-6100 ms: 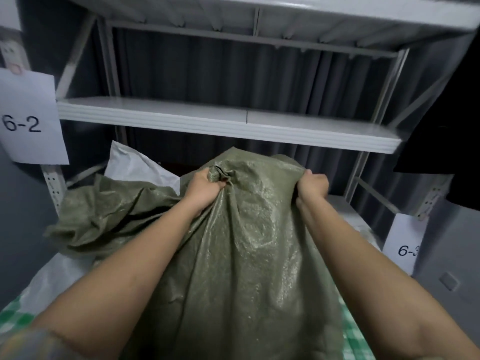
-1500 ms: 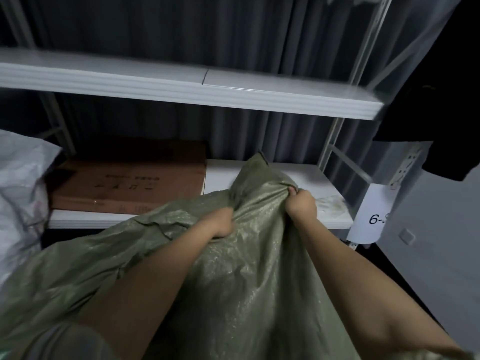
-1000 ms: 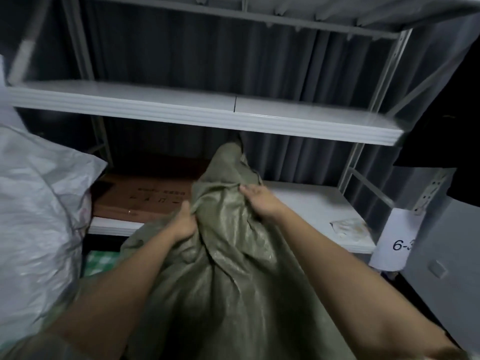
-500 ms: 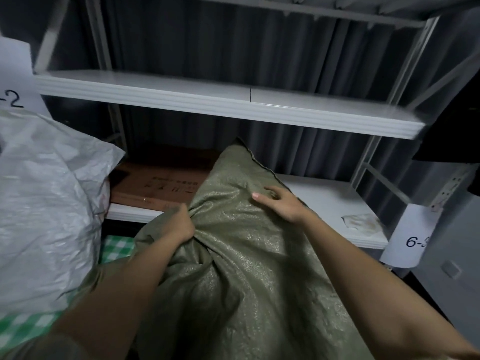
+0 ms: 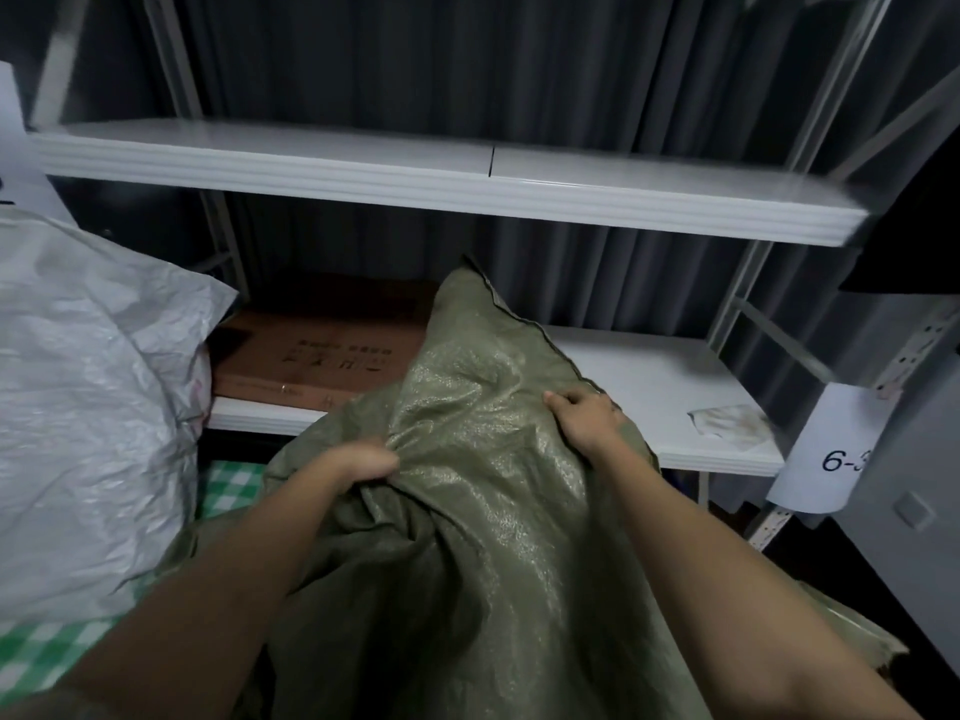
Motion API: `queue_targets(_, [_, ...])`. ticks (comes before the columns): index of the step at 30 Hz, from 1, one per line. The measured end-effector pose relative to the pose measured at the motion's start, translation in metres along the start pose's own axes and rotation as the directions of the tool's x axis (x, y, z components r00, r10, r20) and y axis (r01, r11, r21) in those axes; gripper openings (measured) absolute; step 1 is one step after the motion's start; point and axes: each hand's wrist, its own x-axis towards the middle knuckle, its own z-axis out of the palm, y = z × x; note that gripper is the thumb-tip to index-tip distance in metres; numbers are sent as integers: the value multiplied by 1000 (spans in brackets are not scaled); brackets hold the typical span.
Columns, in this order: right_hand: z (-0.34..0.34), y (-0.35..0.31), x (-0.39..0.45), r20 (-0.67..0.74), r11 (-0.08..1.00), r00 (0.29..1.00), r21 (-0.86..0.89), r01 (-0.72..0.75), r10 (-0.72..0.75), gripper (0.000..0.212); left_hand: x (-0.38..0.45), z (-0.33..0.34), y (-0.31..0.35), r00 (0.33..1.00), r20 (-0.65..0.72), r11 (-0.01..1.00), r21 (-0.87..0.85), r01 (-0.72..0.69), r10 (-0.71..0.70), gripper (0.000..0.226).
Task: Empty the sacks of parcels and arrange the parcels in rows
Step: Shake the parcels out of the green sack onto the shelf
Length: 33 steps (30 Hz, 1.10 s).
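Since half a second ago the right hand (image 5: pixel 587 420) has slid outward to the green sack's (image 5: pixel 467 511) seamed edge and closed over it, while the left hand (image 5: pixel 358 459) keeps its fist bunched in the weave near the middle. The sack stands upended in front of the person, one corner peaked against the lower shelf (image 5: pixel 649 387); no parcels show, they are hidden inside or under it. To do this well, I'd say lift both grips together and shake straight up so the contents drop clear. Room is tight: white sack (image 5: pixel 88 397) crowding the left, upper shelf (image 5: pixel 415 174) overhead, cardboard box (image 5: pixel 322 356) just behind, open space only rightward.
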Motion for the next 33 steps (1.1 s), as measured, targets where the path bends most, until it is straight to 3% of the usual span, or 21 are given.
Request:
queue_targets(2, [10,2,0,-78,999,997,49,0,4,25,-8,-8,19,999,37,982,-191,11,-4,18])
queue_targets(7, [18,1,-13,-253,996,966,63,63,-45,19,-2,-15,65,958,-199,877,-397,-271,206,79])
queue_targets(11, [6,-6,-16,-308,968,951,239,71,7,22,3,4,83,977,-60,915,-343,-212,204,123])
queue_targets(13, [2,-8,-16,-284,941,958,332,62,37,22,10,19,81,985,-11,937,-307,-168,173,135])
queue_targets(17, [0,-9,-13,-150,943,986,316,110,-65,19,16,37,78,980,-169,956,-254,-145,104,112])
queue_targets(20, [-9,-5,-11,-32,930,988,334,151,-149,20,19,36,78,974,-211,968,-216,-124,78,93])
queue_targets(24, [-25,12,-8,154,911,968,394,123,-197,54,20,31,71,976,-201,974,-196,-118,78,65])
queue_targets(26, [-30,28,-4,140,964,979,241,114,-151,81,18,28,65,974,-207,982,-144,-124,93,55])
queue_targets(29, [-27,51,-2,21,994,999,106,-39,37,109,18,23,56,973,-201,987,-95,-131,110,49])
queue_targets(33, [-17,61,-8,113,905,976,366,-217,188,137,20,24,52,969,-220,985,-106,-139,113,42])
